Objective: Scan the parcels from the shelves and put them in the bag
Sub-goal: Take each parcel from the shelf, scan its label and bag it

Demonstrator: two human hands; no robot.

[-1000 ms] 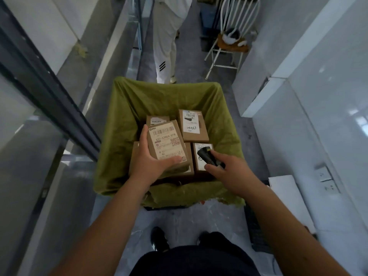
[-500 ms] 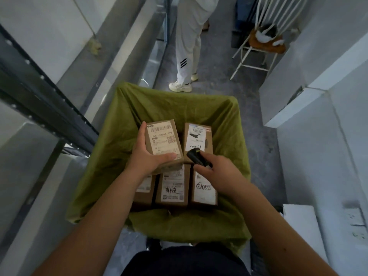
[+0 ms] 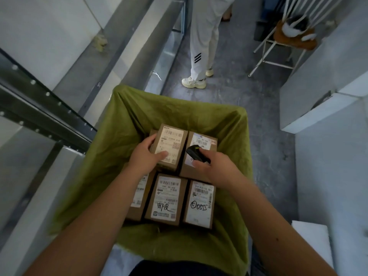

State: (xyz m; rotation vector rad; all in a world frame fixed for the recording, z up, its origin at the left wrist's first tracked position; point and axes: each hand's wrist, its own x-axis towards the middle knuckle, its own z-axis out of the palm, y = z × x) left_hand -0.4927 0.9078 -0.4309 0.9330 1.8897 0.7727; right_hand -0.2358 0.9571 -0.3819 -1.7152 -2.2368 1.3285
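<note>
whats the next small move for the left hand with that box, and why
Probably release it: let the left hand open and set the parcel down in the far row. It is already inside the green bag, beside the back-right parcel, with the near row full. The right hand holds the scanner off to the side, not aimed at its label.

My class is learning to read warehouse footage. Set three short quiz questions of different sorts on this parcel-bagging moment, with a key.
1. True or false: the left hand grips a parcel.
2. What does the right hand hold? A) tape B) black scanner C) pen
3. What colour is the bag holding the parcels?

Key: 1 true. 2 B. 3 green.
</note>
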